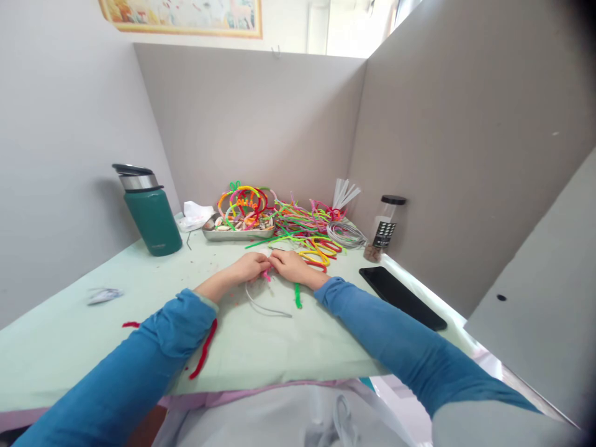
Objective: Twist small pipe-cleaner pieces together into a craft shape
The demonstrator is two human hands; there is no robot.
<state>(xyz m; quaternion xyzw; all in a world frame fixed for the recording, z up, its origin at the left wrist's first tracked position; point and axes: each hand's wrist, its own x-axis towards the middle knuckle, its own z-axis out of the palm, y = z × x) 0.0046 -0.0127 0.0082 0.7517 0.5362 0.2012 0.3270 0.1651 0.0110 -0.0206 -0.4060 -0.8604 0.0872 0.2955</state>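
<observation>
My left hand [250, 267] and my right hand [291, 267] meet over the table, fingertips pinched together. Between them is a small pink pipe cleaner [267, 275], with a bit of white showing above the fingers. Most of what they grip is hidden by the fingers. A thin grey cord [267, 308] curves down from beneath my left hand onto the cloth. Below my right wrist lies a short green pipe cleaner [298, 297]. One red pipe cleaner [203, 351] lies beside my left forearm. Yellow and red pipe cleaner loops [319, 254] lie just beyond my right hand.
A metal tray [237, 235] holds colourful pieces and headbands. Right of it spreads a pipe cleaner heap [300, 218] and a grey cord coil [347, 235]. A green bottle [153, 220] stands left; a clear jar [384, 230] and black phone-like slab [400, 298] are right. Partitions enclose the table.
</observation>
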